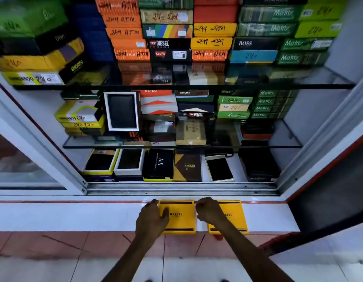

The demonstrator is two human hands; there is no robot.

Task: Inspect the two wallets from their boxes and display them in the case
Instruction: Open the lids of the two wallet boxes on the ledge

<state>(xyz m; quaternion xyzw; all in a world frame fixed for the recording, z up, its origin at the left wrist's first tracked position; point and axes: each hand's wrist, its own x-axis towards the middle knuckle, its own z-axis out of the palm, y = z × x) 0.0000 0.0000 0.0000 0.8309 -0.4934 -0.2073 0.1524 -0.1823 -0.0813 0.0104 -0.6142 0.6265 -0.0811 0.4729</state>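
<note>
My left hand (154,215) rests with fingers spread on the left yellow BALISI box (179,216), thumb on the lid, at its 9 o'clock edge. My right hand (210,211), fingers curled, sits at the gap between the boxes, overlapping the right yellow BALISI box (233,217); whether it grips, I cannot tell. Both boxes lie closed on the white ledge (75,215). Display case (182,186) open at 12 o'clock.
</note>
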